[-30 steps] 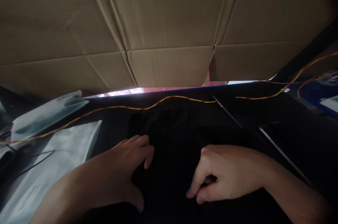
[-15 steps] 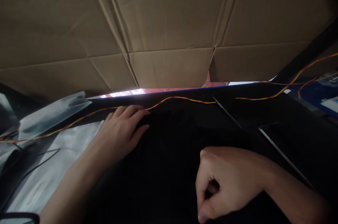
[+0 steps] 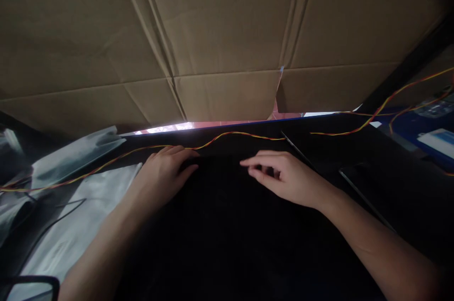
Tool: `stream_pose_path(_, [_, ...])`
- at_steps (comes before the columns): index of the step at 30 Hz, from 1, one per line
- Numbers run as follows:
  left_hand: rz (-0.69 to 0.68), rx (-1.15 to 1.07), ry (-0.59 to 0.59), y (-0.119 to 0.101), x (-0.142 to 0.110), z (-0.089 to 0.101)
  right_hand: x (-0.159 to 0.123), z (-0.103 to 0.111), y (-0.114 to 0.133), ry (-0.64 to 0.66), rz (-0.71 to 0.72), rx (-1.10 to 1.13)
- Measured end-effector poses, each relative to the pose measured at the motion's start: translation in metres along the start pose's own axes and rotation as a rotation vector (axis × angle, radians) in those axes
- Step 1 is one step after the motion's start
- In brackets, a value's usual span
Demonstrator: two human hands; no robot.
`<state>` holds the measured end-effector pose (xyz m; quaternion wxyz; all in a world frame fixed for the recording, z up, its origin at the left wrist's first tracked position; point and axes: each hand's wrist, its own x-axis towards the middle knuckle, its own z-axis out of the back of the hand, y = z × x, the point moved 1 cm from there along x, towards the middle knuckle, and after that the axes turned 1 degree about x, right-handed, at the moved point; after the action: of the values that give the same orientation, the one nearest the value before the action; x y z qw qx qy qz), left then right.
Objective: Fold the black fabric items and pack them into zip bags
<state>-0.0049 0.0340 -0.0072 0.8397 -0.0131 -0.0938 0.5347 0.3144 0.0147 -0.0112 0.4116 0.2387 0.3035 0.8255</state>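
Observation:
My left hand (image 3: 172, 166) lies palm down on a dark black surface (image 3: 213, 225), fingers stretched and thumb apart. Just beyond its fingertips runs a twisted red-and-yellow wire (image 3: 227, 133). Opposite it, my right hand (image 3: 275, 173) hovers over or touches the same black surface; which one, I cannot tell. Its index finger points left, the thumb is a little apart, and the other fingers bend slightly. I see nothing held in either hand. The black area is too dark to show whether cloth or something else lies there.
Brown cardboard (image 3: 227, 27) stands across the back. At left are a clear plastic bag (image 3: 74, 154), a whitish bag (image 3: 88, 211) and a thin black cable (image 3: 46, 230). A dark flat slab with a pale edge (image 3: 369, 202) lies right, near a blue-and-white item (image 3: 438, 140).
My right hand has moved forward and left, from a curled shape near the front to stretched fingers beside the left hand. The left hand stays almost in place. The view shifts slightly.

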Motion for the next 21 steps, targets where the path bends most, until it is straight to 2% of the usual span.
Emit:
stream_pose_path(2, [0.007, -0.011, 0.016, 0.0, -0.001, -0.002, 0.002, -0.003, -0.009, -0.119, 0.02, -0.151])
stream_pose_path(4, [0.029, -0.009, 0.04, 0.002, -0.002, -0.005, 0.005, -0.007, -0.021, -0.14, 0.02, -0.269])
stream_pose_path(7, [0.046, -0.013, 0.06, 0.005, -0.002, -0.01, 0.01, -0.011, -0.032, -0.152, 0.012, -0.304])
stream_pose_path(9, [0.03, -0.039, 0.041, 0.006, -0.001, -0.008, 0.012, -0.01, -0.031, -0.177, 0.027, -0.297])
stream_pose_path(12, [-0.019, -0.113, -0.019, 0.003, -0.001, 0.005, 0.009, -0.001, -0.019, -0.2, 0.074, -0.28])
stream_pose_path(14, [-0.061, -0.168, -0.002, 0.001, -0.003, 0.017, 0.005, 0.008, -0.009, -0.147, 0.096, -0.261])
stream_pose_path(15, [-0.081, -0.199, 0.052, 0.0, -0.005, 0.022, 0.003, 0.012, -0.006, -0.089, 0.092, -0.244])
stream_pose_path(17, [-0.088, -0.259, 0.239, -0.002, -0.01, 0.027, 0.0, 0.018, -0.002, 0.056, 0.051, -0.2])
stream_pose_path(19, [-0.025, -0.288, 0.438, -0.002, -0.014, 0.029, 0.0, 0.021, -0.003, 0.176, -0.009, -0.164])
stream_pose_path(21, [0.056, -0.268, 0.538, -0.003, -0.015, 0.029, 0.0, 0.022, -0.004, 0.217, -0.045, -0.149])
